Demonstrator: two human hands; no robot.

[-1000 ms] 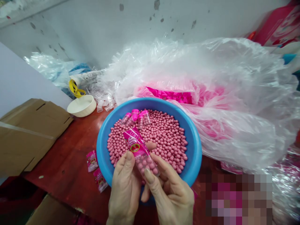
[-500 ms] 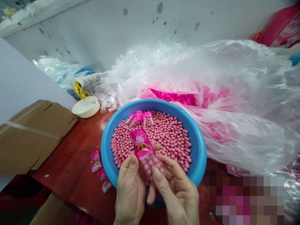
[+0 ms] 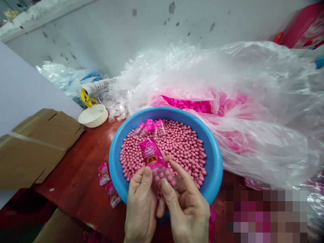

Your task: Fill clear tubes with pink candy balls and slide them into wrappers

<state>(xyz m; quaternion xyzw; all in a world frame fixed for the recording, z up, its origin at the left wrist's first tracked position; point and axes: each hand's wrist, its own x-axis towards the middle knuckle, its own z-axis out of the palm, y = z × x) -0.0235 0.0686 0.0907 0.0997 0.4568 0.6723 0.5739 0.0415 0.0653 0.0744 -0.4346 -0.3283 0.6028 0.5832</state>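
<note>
Both my hands hold one small candy packet, pink and printed at its upper end, with pink balls showing through its clear lower end. My left hand pinches its left edge with the thumb on top. On the lower right, my right hand grips the clear part, its thumb pressing over the balls. Beneath the packet stands a blue basin full of pink candy balls. Several clear tubes with pink caps lie on the balls at the far side.
Two pink packets rest on the red table left of the basin. A white dish and yellow tape ring sit behind, near a cardboard box. Clear plastic bags with pink pieces crowd the right and back.
The packet has shifted slightly left in my hands. My right hand has moved a little left and its thumb sits at a slightly different spot on the packet.
</note>
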